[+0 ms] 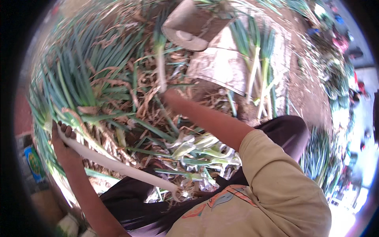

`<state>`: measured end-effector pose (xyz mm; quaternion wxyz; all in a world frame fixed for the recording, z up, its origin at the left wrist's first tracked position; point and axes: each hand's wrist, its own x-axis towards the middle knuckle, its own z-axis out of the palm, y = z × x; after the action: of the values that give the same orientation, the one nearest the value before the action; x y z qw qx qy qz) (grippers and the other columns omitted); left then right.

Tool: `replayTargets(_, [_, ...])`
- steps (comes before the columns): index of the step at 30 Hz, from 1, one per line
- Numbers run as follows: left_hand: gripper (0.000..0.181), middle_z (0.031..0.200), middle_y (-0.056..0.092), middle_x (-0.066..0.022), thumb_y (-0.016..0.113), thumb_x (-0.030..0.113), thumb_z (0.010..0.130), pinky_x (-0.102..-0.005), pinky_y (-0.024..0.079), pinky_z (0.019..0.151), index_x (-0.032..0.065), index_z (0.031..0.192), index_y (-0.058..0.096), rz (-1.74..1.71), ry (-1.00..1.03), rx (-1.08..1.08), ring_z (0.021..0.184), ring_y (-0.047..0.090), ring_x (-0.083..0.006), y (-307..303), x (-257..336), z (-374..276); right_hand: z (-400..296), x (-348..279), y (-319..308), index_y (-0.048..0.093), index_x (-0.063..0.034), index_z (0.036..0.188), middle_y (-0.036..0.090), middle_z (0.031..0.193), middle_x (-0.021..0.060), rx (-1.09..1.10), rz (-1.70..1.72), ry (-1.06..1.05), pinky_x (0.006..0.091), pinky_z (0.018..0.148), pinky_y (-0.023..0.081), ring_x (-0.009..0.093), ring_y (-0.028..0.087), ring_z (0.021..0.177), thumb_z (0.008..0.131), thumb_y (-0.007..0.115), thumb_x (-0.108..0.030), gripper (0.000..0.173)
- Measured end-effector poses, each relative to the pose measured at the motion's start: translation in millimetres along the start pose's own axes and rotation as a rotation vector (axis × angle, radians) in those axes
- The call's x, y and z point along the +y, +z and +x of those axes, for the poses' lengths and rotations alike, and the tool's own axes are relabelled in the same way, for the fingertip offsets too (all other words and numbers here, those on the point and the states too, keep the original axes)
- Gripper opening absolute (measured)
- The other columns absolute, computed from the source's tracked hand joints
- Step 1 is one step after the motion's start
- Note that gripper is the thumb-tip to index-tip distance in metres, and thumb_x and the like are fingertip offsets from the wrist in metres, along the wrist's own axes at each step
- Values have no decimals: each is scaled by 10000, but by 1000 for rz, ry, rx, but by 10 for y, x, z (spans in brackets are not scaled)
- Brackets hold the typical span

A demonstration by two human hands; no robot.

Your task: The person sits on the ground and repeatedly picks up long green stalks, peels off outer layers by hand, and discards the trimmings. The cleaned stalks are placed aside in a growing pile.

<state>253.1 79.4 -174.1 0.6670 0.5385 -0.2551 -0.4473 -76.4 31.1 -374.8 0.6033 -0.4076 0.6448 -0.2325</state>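
Note:
A long leek-like stalk, likely a large green onion [118, 166], lies slantwise over my lap, its roots near my shirt and its leaves to the far left. My left hand [64, 134] grips it near the top of the white shank. My right hand [169, 95] is blurred and reaches forward; its fingers are hidden. It is at the lower end of another upright-looking white stalk [160, 65], and whether it holds that stalk is unclear. Peeled leaves and pale skins [195, 148] lie between my legs.
A big heap of green onions [74, 74] with dry leaves spreads ahead and left. Several trimmed stalks [260, 77] lie on a pale sheet [219, 68] at right, beside a beige padded object [189, 29]. More piles and blurred people are at far right.

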Motion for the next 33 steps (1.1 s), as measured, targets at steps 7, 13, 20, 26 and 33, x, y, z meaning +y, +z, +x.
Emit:
replayTargets(7, [159, 669, 425, -1, 549, 185, 845, -223, 343, 474, 52, 864, 464, -73, 10, -97, 542, 401, -88, 463, -142, 57, -1441, -117, -630, 436, 32, 1095, 515, 744, 67, -256, 94, 110, 245, 424, 381, 112, 438, 518, 801, 588, -192, 400])
replayTargets(13, [151, 653, 446, 1, 583, 152, 817, -218, 358, 469, 71, 822, 455, -135, 37, -141, 528, 412, -94, 768, -50, -265, -2990, -898, -1974, 372, 18, 1161, 457, 626, 27, -542, 959, -31, 179, 396, 381, 97, 442, 476, 817, 551, -110, 408])
replayTargets(20, [318, 790, 531, -74, 566, 302, 791, -336, 445, 587, 35, 960, 526, 11, 93, 31, 654, 508, -191, 870, -341, -197, -3725, -424, -2505, 417, 49, 1204, 535, 694, 52, 354, 171, -344, 259, 496, 444, 131, 521, 565, 811, 556, -179, 475])
replayTargets(26, [215, 642, 475, -71, 575, 238, 810, -334, 446, 421, 40, 824, 494, -196, 55, 75, 472, 483, -187, 1309, -288, -797, -3253, -322, -1967, 498, -18, 1117, 537, 1102, 178, 398, -564, -616, 362, 790, 456, 324, 566, 942, 815, 565, -336, 444])
replayTargets(33, [306, 685, 529, -108, 561, 269, 832, -372, 480, 540, 9, 929, 432, -270, -80, 42, 596, 545, -220, 1382, -276, -1281, -2853, -626, -259, 500, 2, 1095, 502, 649, 27, -88, -87, -410, 241, 474, 371, 119, 482, 533, 881, 490, -276, 351])
